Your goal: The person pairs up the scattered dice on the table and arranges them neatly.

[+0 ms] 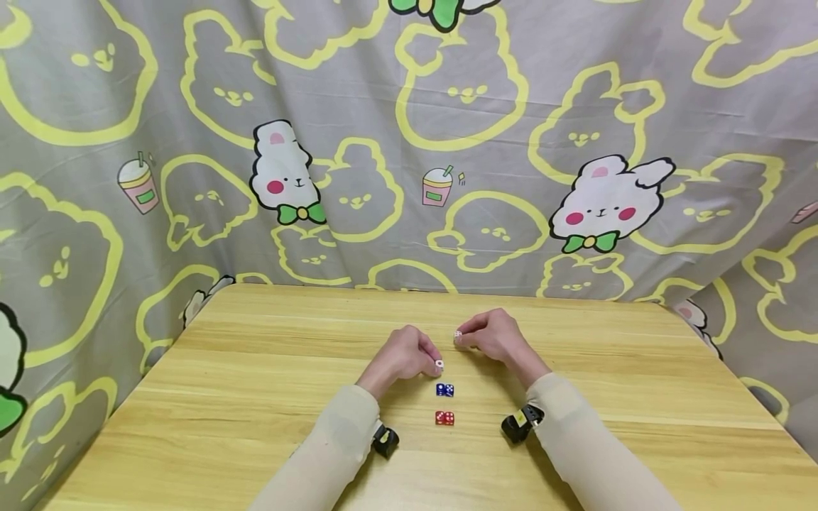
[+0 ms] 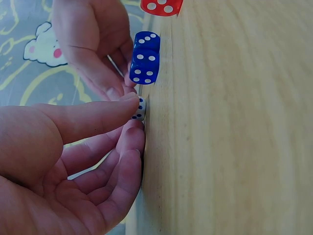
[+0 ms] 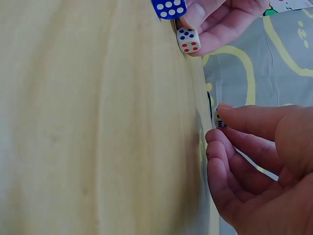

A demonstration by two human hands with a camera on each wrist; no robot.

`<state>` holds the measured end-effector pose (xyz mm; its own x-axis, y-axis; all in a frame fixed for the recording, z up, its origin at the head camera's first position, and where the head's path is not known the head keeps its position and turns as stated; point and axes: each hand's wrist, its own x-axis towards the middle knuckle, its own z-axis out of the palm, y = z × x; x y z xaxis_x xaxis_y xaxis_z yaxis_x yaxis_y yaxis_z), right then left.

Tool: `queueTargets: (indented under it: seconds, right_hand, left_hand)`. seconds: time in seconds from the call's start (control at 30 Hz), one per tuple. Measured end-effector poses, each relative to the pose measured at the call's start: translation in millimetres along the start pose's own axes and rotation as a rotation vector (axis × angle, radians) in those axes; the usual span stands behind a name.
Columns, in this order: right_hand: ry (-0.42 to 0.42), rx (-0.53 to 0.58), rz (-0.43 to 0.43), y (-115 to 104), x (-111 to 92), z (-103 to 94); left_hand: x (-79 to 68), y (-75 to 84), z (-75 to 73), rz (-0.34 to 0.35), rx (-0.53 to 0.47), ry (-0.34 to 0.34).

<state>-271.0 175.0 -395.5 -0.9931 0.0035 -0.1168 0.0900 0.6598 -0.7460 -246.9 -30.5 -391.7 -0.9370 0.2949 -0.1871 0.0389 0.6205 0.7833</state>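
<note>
My left hand (image 1: 404, 353) pinches a white die (image 1: 439, 364) between thumb and fingers, just behind the blue dice on the table. In the right wrist view this white die (image 3: 189, 40) shows blue and red pips. Farther back and to the right, my right hand (image 1: 495, 335) pinches a second white die (image 1: 457, 334); thumb and fingertips cover part of it in the right wrist view. Two blue dice (image 1: 445, 389) sit side by side, touching. Nearer to me lie two red dice (image 1: 444, 418), also side by side.
The wooden table (image 1: 224, 397) reaches back to a grey patterned curtain (image 1: 358, 92), which also hangs at both sides. Each wrist wears a black camera, the left one (image 1: 385, 441) and the right one (image 1: 515, 428) both close to the tabletop.
</note>
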Motion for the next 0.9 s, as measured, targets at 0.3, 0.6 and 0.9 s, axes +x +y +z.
queueTargets:
  seconds: [0.3,0.6,0.9]
  right_hand:
    - [0.01,0.026,-0.001,3.1,-9.6,2.6]
    - [-0.021,0.096,0.017,-0.1,-20.4,2.0]
    - [-0.062,0.108,0.026,-3.4,-33.8,9.6]
  left_hand:
    - [0.2,0.1,0.5,-0.003,0.01,0.005]
    - [-0.4,0.6,0.1,-0.004,0.006,0.002]
    - [0.2,0.9,0.9,-0.009,0.009,0.004]
